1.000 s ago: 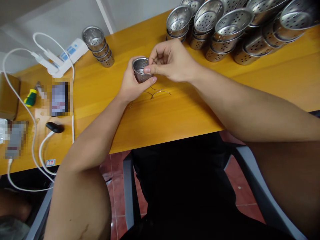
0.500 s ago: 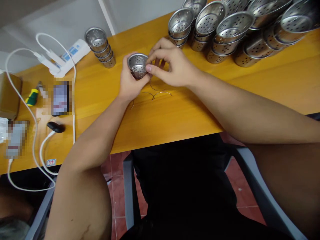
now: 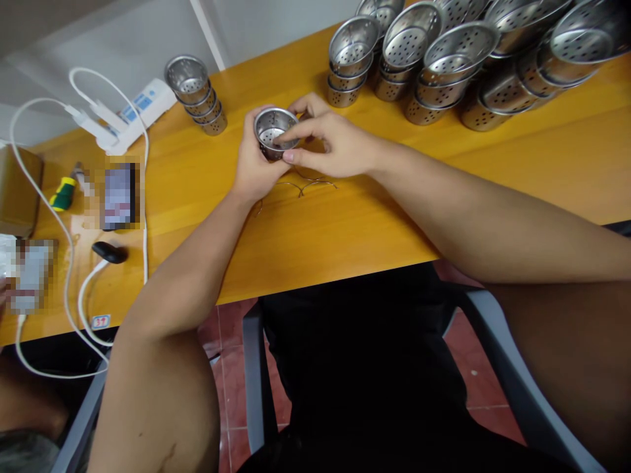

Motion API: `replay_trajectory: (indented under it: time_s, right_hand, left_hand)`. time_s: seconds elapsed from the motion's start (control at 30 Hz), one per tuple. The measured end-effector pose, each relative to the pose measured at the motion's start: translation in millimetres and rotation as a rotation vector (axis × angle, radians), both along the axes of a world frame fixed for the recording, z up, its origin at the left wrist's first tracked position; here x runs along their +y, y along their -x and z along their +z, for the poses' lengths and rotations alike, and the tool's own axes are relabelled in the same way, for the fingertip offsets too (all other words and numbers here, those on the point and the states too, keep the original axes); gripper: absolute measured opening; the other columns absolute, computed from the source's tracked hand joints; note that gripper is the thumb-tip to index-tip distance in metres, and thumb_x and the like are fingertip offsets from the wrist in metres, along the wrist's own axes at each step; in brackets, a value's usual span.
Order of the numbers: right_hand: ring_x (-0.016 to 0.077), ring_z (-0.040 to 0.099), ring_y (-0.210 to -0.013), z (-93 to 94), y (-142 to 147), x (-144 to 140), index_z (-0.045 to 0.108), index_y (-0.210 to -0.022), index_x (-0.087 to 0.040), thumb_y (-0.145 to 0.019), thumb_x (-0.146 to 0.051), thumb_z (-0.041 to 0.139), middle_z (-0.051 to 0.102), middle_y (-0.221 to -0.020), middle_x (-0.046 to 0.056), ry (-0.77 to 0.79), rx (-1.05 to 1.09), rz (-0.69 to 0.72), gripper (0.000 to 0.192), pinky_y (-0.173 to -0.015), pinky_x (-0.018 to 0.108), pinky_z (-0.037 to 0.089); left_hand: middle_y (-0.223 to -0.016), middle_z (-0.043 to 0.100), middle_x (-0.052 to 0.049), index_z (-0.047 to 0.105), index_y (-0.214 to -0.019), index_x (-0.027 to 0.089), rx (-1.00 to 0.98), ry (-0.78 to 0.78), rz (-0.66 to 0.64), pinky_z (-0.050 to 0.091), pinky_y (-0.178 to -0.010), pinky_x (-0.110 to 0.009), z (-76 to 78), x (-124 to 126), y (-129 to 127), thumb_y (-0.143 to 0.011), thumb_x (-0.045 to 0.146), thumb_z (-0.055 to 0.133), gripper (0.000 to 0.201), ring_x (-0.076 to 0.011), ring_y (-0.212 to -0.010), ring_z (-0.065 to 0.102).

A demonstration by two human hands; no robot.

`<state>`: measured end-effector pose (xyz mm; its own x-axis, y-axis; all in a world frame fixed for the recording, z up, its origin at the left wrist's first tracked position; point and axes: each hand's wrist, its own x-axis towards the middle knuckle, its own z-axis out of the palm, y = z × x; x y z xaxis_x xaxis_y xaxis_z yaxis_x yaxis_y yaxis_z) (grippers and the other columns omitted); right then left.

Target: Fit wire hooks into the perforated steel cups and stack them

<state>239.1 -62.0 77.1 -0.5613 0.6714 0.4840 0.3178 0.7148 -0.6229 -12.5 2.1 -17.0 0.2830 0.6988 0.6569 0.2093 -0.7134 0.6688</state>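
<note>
We are sitting at a smooth orange wooden tabletop (image 3: 374, 217). Our left hand (image 3: 254, 167) is wrapping its grip around a little shiny metal cup (image 3: 274, 131) full of round holes, holding it just above the tabletop near the middle. Our right hand (image 3: 328, 141), at three o'clock of the cup, is pinching its rim with its fingertips. Thin bent wires (image 3: 305, 185) are lying at six o'clock, just below our hands. The cup looks slippery, so we think it could pop out and knock the wires away. Many more holey cups (image 3: 444, 59) are stacking up at one o'clock.
</note>
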Motion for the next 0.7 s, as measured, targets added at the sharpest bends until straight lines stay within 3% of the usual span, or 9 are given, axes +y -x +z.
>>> replay_trajectory:
  time_s: [0.27,0.5,0.7]
  right_hand:
    - [0.0469,0.058,-0.162,3.6,1,-6,0.093,-0.141,-0.048,-0.104,-0.075,0.091,0.077,-0.151,0.01,-0.011,-0.007,-0.021,0.046,-0.136,0.07,0.058]
    - [0.0458,0.059,-0.159,6.8,3,-8,0.094,-0.121,-0.044,-0.103,-0.071,0.087,0.073,-0.164,0.009,-0.107,0.039,-0.016,0.034,-0.142,0.067,0.048]
    - [0.0465,0.061,-0.157,20.2,2,-16,0.09,-0.135,-0.039,-0.11,-0.06,0.083,0.068,-0.169,0.011,-0.22,-0.059,-0.056,0.033,-0.142,0.068,0.048]
  left_hand:
    - [-0.151,0.073,-0.01,0.05,-0.16,0.042,0.005,-0.006,0.058,0.067,-0.127,-0.059,-0.6,-1,-5,-0.091,0.096,0.097,0.099,-0.0379,-0.137,0.081]
    - [-0.152,0.074,-0.01,0.05,-0.161,0.043,0.009,-0.001,0.048,0.067,-0.125,-0.058,-7.1,3,-3,-0.089,0.083,0.104,0.098,-0.0373,-0.137,0.081]
    - [-0.159,0.071,-0.011,0.052,-0.162,0.041,0.014,0.002,0.053,0.066,-0.132,-0.059,-11.3,10,1,-0.091,0.066,0.107,0.093,-0.0385,-0.148,0.078]
